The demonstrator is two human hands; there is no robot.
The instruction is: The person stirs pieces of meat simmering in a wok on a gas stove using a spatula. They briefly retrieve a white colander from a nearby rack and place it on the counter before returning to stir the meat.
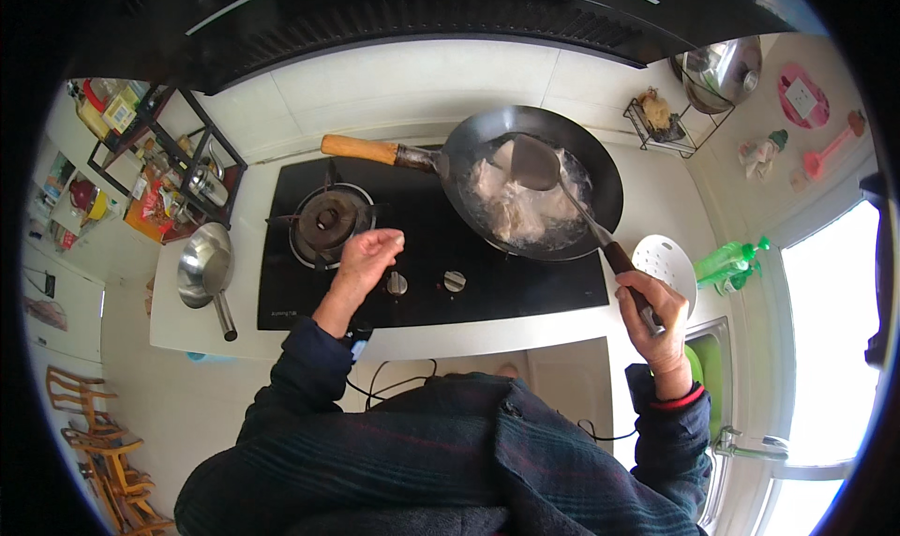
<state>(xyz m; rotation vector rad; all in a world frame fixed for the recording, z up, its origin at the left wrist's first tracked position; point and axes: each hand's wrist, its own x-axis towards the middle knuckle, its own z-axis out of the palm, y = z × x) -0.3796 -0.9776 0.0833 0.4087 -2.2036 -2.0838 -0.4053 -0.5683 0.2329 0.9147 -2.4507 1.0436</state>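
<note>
My right hand (655, 318) grips the dark handle of a wok spatula (536, 163). The spatula's broad blade is over the middle of a black wok (605, 177) on the right burner. Pale pieces of meat (517, 216) lie in bubbling liquid inside the wok, partly hidden by the blade. The wok's wooden handle (360, 148) points left, with no hand on it. Above the front of the black gas hob (422, 311), next to the bare left burner (327, 218), my left hand (367, 256) is loosely curled. Nothing shows in its fingers.
A steel saucepan (204, 265) sits on the left counter, near a rack (190, 160) of bottles and jars. Right of the wok are a white perforated disc (664, 262), green pump bottles (728, 265) and a sink (718, 339) with a tap (749, 448). A range hood (422, 23) overhangs the hob.
</note>
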